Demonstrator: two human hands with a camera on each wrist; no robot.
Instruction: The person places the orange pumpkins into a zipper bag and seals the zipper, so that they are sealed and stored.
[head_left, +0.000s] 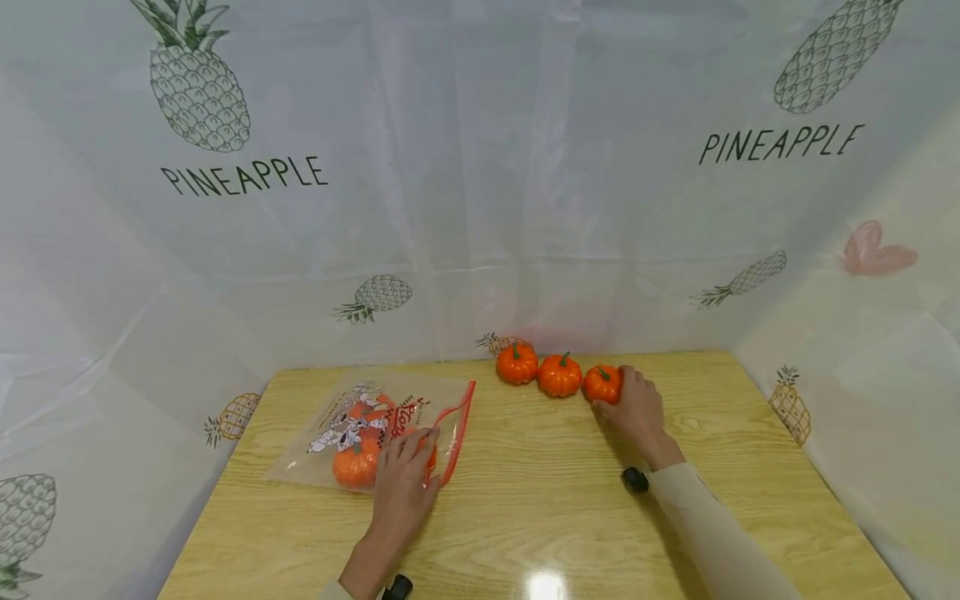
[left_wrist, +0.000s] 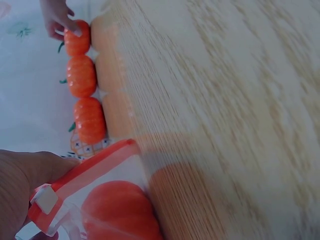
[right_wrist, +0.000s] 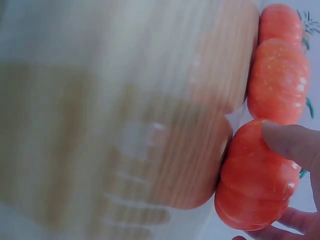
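Observation:
My right hand (head_left: 637,412) grips a small orange toy pumpkin (head_left: 602,383) with a green stem, thumb on one side and fingers round the other. This pumpkin is the right end of a row at the table's back; beside it sit a middle pumpkin (head_left: 559,377) and a left pumpkin (head_left: 516,365). At the left lies a clear zip bag (head_left: 461,429) with a red zip edge and printed cartoon figures. Several orange pumpkins (head_left: 355,464) are inside it. My left hand (head_left: 405,471) holds the bag near its mouth, thumb by the white zip slider (left_wrist: 47,199).
The wooden table (head_left: 525,500) reflects light at its front. A white sheet (head_left: 487,167) printed with pineapples hangs behind and along both sides, close to the row of pumpkins. Each wrist wears a black device (head_left: 635,479).

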